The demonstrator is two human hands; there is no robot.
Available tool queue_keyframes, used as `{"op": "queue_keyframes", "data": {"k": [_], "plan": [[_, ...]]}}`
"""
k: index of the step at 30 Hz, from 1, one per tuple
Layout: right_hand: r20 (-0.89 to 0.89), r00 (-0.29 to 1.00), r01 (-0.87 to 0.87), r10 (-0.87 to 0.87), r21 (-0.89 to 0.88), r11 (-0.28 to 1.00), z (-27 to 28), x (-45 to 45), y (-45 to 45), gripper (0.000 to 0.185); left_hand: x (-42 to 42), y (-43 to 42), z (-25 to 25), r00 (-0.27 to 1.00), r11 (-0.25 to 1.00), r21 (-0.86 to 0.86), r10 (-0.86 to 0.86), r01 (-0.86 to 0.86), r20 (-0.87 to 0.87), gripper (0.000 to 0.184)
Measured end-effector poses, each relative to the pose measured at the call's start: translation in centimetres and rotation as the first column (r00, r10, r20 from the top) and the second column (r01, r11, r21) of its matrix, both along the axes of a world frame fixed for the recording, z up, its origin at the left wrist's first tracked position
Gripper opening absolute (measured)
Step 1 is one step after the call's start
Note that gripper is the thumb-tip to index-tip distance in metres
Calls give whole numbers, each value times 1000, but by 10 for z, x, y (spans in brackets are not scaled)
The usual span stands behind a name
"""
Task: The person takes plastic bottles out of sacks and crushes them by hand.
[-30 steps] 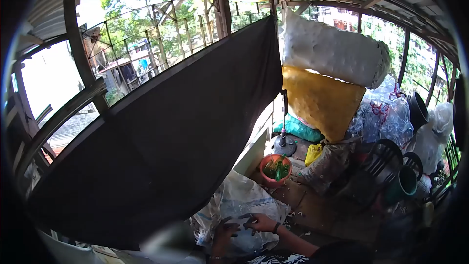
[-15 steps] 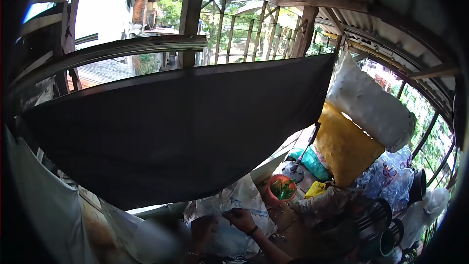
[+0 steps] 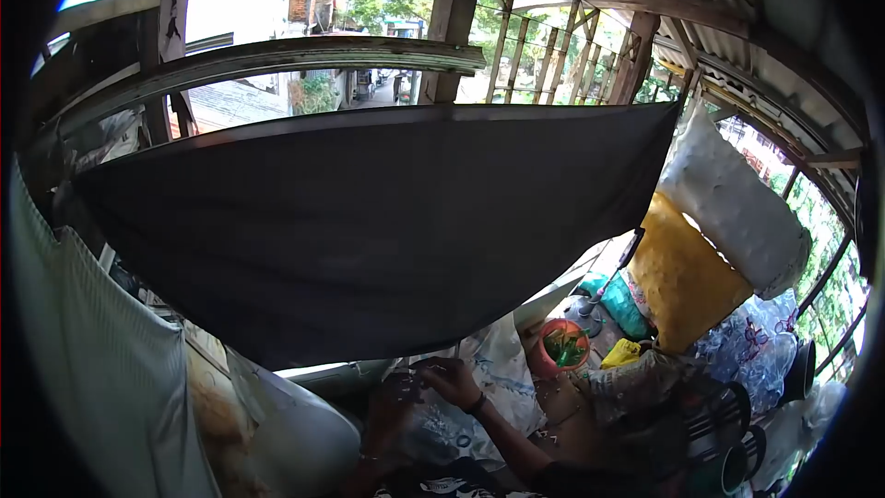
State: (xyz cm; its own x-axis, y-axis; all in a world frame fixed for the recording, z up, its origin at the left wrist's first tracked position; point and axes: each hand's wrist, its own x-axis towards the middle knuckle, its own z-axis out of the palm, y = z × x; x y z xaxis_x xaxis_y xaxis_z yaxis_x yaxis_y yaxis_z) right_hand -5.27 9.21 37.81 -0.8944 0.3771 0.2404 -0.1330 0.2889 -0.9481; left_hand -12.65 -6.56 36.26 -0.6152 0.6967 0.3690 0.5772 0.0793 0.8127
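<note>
My right hand [image 3: 449, 382], with a dark band at its wrist, is held over a whitish translucent sack [image 3: 502, 378] at the bottom centre. Its fingers are bent and point left, and whatever lies between them is too small and dark to name. Just to its left, my left hand [image 3: 398, 392] is in shadow and blurred, its fingers hard to make out. The two hands are close together, below the lower edge of a large black cloth [image 3: 387, 231].
An orange-red bucket [image 3: 544, 369] with green items stands right of the sack. Beyond are a yellow bag [image 3: 622, 353], a large yellow sack [image 3: 687, 272], a white sack [image 3: 737, 207] and clear plastic bags [image 3: 751, 350]. A pale curtain [image 3: 124, 332] hangs at left.
The view has swung left, so the black cloth lies more level and the sacks stand further right. Both hands remain close together over the translucent sack, my right hand now higher in the frame.
</note>
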Motion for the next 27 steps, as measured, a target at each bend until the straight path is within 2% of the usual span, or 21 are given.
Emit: {"op": "queue_keyframes", "data": {"k": [2, 3, 5, 6, 7, 9, 11, 13, 14, 15, 16, 17, 18, 19, 20, 21, 22, 23, 24, 25, 27], "plan": [[40, 999, -22, 19, 81, 996, 6, -7, -2, 22, 3, -3, 8, 821, 944, 285, -29, -165, 570, 20], [50, 997, -69, 62, 149, 986, 17, -8, -6, 22, 0, -5, 6, 821, 942, 287, -21, -175, 571, 20], [61, 991, -126, 116, 204, 971, 15, -15, -12, 22, -7, -15, -5, 946, 988, 70, 107, -135, 305, 20], [118, 988, -145, 97, 520, 842, 4, -21, -10, 22, -9, -19, -19, 945, 988, 63, 115, -141, 305, 20], [164, 985, -163, 55, 775, 610, -2, -24, -10, 23, -12, -19, -36, 964, 980, 98, 151, -176, 221, 20], [177, 984, -129, 2, 713, 689, -9, -24, -15, 26, -14, -14, -58, 973, 968, 147, 182, -202, 141, 20], [203, 978, -94, -54, 653, 751, -15, -16, -12, 30, -14, -8, -70, 956, 955, 160, 217, -250, 197, 21], [176, 982, -108, 62, 265, 958, -23, -10, -6, 50, -17, -7, -51, 932, 934, 127, 308, -335, 190, 23], [180, 982, -112, 64, 271, 956, -26, -3, 1, 50, -21, -9, -38, 909, 912, 85, 385, -401, 157, 25], [319, 888, -321, 332, -87, 943, -29, 7, 9, 59, -26, -14, -33, 878, 876, 62, 477, -478, 32, 31], [342, 723, -431, 600, -456, 779, -35, 19, 15, 69, -38, -16, -42, 877, 875, 59, 479, -480, 38, 31], [171, 607, -418, 777, -763, 494, -53, 32, 22, 77, -53, -14, -57, 829, 849, 54, 498, -526, 255, 36], [178, 603, -406, 778, -770, 491, -51, 42, 19, 77, -53, -12, -57, 737, 821, 34, 493, -570, 462, 41], [17, 562, -403, 827, -868, 292, -47, 55, 11, 76, -50, -13, -56, 728, 820, 20, 497, -573, 472, 41], [-157, 528, -389, 835, -918, 73, -44, 67, 0, 76, -49, -15, -33, 621, 870, 201, 144, -451, 771, 47], [-200, 598, -396, 776, -916, 69, -45, 77, -11, 82, -48, -15, -18, 390, 829, 405, -252, -385, 886, 56], [-202, 604, -382, 771, -922, 57, -58, 79, -16, 82, -46, -14, -20, 269, 762, 583, -520, -283, 811, 69], [-362, 597, -389, 716, -911, -136, -76, 78, -18, 85, -46, -11, -20, 115, 633, 744, -740, -213, 663, 83], [-508, 591, -394, 626, -860, -325, -87, 83, -22, 88, -41, -1, 2, 184, 561, 821, -800, -108, 571, 96], [-511, 602, -380, 614, -859, -342, -80, 88, -27, 88, -40, 9, 26, 239, 484, 875, -850, 2, 470, 110], [-603, 546, -369, 582, -797, -479, -62, 81, -24, 95, -56, 19, 43, 430, 539, 823, -796, 181, 426, 124]]}}
